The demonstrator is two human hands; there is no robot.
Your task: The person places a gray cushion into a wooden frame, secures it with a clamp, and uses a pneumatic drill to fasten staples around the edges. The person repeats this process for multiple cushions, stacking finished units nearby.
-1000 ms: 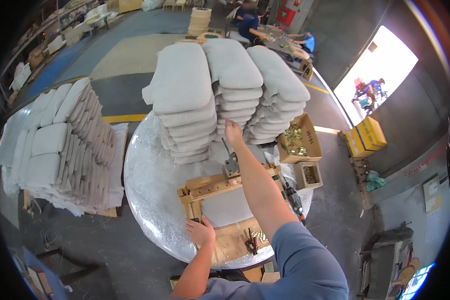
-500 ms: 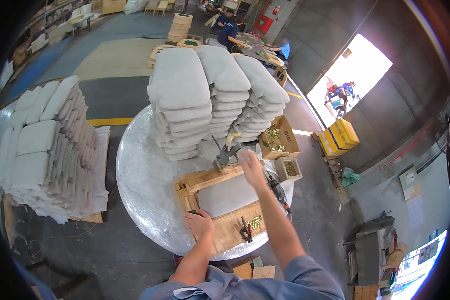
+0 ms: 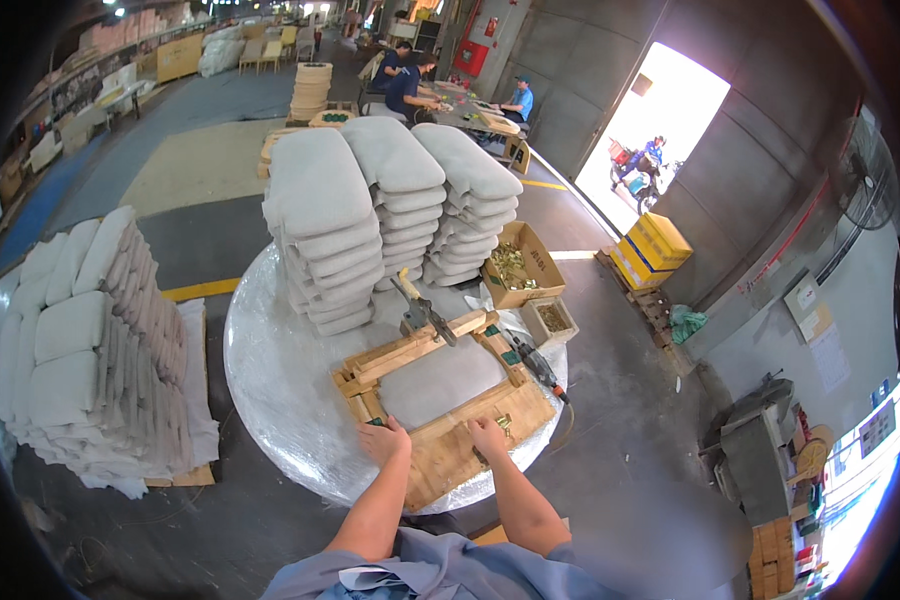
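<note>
A grey fabric-covered pad (image 3: 445,381) lies inside a wooden jig (image 3: 440,462) on the round table. My left hand (image 3: 385,440) rests on the jig's near left corner, fingers stretched out. On the jig's near board, my right hand (image 3: 487,438) is closed round the handle of a small toggle clamp, which it mostly hides. Small brass-coloured metal pieces (image 3: 505,422) lie just beside that hand. At the jig's far side stands a larger metal toggle clamp (image 3: 428,319) with a yellowish handle, its arm reaching toward the pad.
Stacks of grey pads (image 3: 320,200) stand at the table's back. To the right are a carton of brass hardware (image 3: 530,270), a small box of fasteners (image 3: 550,320) and a power tool (image 3: 538,366). Another pad stack (image 3: 80,340) stands left; co-workers (image 3: 410,90) sit far back.
My right hand has left the far clamp and come back to the near clamp. The far clamp's lever and arm have changed position. My left hand stays at the jig's corner.
</note>
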